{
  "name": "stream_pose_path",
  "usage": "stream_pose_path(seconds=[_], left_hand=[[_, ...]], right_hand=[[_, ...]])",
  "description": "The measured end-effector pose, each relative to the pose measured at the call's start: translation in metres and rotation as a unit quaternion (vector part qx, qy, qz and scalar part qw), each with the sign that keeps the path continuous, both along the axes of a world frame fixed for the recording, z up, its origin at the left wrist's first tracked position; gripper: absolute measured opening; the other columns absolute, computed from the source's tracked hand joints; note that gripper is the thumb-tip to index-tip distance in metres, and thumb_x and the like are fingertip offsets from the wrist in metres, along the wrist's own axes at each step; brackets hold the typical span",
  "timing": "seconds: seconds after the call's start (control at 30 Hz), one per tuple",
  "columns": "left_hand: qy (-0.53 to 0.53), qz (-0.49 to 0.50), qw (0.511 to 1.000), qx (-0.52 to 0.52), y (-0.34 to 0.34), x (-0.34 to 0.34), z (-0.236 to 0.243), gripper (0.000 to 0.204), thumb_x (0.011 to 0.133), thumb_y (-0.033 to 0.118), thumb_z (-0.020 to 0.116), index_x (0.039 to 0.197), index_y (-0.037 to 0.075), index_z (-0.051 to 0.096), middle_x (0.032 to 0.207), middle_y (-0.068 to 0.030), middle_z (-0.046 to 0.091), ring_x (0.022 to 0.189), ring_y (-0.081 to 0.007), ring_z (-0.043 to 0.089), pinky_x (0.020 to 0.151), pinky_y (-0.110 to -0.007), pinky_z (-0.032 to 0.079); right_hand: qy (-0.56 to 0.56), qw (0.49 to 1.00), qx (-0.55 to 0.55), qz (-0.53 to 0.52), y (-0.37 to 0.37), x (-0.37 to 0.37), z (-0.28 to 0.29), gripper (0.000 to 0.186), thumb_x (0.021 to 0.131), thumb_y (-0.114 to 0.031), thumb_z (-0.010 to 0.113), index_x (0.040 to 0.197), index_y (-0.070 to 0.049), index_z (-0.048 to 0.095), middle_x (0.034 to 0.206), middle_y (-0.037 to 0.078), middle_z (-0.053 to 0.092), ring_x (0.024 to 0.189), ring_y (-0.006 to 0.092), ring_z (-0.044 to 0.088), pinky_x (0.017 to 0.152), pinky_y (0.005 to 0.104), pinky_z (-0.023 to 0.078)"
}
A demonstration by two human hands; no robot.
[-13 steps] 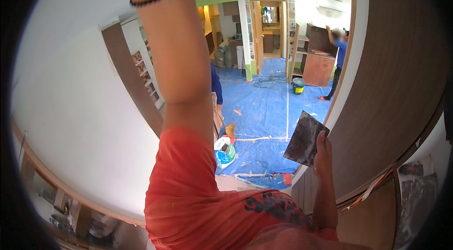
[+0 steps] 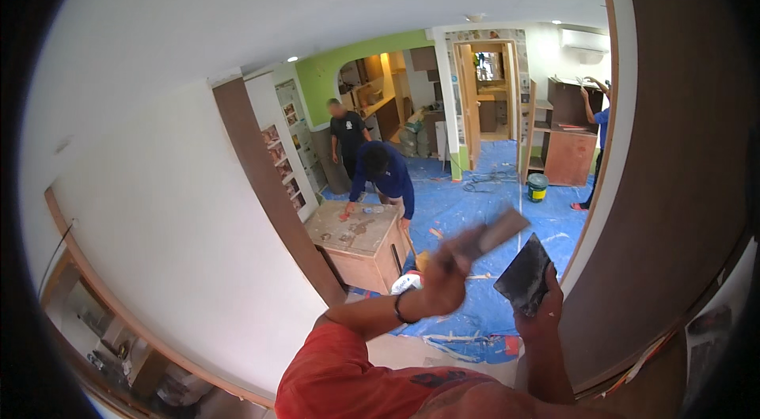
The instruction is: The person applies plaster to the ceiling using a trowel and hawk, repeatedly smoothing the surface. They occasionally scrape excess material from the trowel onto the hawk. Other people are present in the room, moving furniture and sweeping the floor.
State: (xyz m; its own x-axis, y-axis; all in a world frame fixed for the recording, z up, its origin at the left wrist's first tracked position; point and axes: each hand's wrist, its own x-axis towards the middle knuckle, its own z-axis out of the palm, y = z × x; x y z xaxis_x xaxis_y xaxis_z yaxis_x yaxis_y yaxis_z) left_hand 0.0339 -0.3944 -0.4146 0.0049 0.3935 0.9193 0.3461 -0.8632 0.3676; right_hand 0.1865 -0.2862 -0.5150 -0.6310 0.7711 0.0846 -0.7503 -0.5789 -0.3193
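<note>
My left hand (image 2: 445, 280), with a dark bead bracelet at its wrist, is closed round a putty knife (image 2: 503, 234). The knife is smeared by motion, its wide flat blade pointing up and to the right. Just right of it, my right hand (image 2: 541, 310) grips a dark, flat, square plate (image 2: 521, 276) by its lower right side. Pale smears mark the plate's face. The blade is close to the plate's upper left edge in the picture; whether they touch I cannot tell.
A white wall (image 2: 158, 205) rises at left, a brown panel (image 2: 697, 142) at right. Blue sheeting (image 2: 467, 213) covers the floor. A person in blue leans over a wooden cabinet (image 2: 352, 229); two other people stand farther off. A dark green bucket (image 2: 537, 187) stands beyond.
My left arm has come down from overhead, bringing the putty knife into view near the plate. The plate sits lower and slightly right in the picture. The view has tilted up.
</note>
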Motion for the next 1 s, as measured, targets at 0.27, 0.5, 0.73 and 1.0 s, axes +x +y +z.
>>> stream_pose_path(seconds=[0.27, 0.5, 0.73, 1.0], left_hand=[[0.351, -0.019, 0.935, -0.047, 0.008, -0.017, -0.030, 0.049, 0.095, 0.013, 0.063, 0.143, 0.018, 0.054, 0.155, -0.0247, 0.042, 0.147, -0.0481, 0.032, 0.118, -0.066, 0.023], [0.357, 0.184, 0.883, -0.243, 0.000, -0.118, -0.057, 0.057, 0.085, -0.006, 0.058, 0.139, 0.010, 0.059, 0.147, -0.0180, 0.052, 0.141, -0.0378, 0.045, 0.117, -0.049, 0.037], [-0.373, 0.200, 0.876, -0.230, -0.026, -0.124, -0.092, 0.031, 0.108, 0.017, 0.051, 0.131, -0.002, 0.058, 0.126, -0.0116, 0.065, 0.113, -0.0185, 0.062, 0.097, -0.034, 0.051], [-0.404, 0.202, 0.836, -0.311, -0.031, -0.157, -0.103, 0.027, 0.103, 0.013, 0.057, 0.124, -0.002, 0.063, 0.113, -0.0056, 0.068, 0.101, -0.0131, 0.063, 0.088, -0.029, 0.051]], right_hand=[[0.067, 0.989, -0.018, 0.128, -0.005, -0.007, 0.004, 0.042, 0.109, -0.037, 0.040, 0.137, -0.008, 0.054, 0.124, 0.011, 0.064, 0.113, 0.0253, 0.065, 0.099, 0.0434, 0.054], [-0.006, 0.993, -0.043, 0.109, 0.017, -0.048, -0.006, 0.043, 0.106, -0.037, 0.050, 0.139, -0.009, 0.053, 0.131, 0.010, 0.063, 0.119, 0.0255, 0.063, 0.103, 0.0434, 0.052], [-0.014, 0.997, -0.040, -0.066, 0.026, -0.112, -0.012, 0.048, 0.105, -0.041, 0.054, 0.140, -0.010, 0.051, 0.134, 0.008, 0.060, 0.122, 0.0241, 0.060, 0.106, 0.0427, 0.049], [-0.104, 0.981, 0.045, -0.156, 0.003, -0.211, -0.019, 0.048, 0.106, -0.047, 0.050, 0.131, -0.007, 0.057, 0.120, 0.010, 0.063, 0.108, 0.0213, 0.061, 0.095, 0.0407, 0.050]])
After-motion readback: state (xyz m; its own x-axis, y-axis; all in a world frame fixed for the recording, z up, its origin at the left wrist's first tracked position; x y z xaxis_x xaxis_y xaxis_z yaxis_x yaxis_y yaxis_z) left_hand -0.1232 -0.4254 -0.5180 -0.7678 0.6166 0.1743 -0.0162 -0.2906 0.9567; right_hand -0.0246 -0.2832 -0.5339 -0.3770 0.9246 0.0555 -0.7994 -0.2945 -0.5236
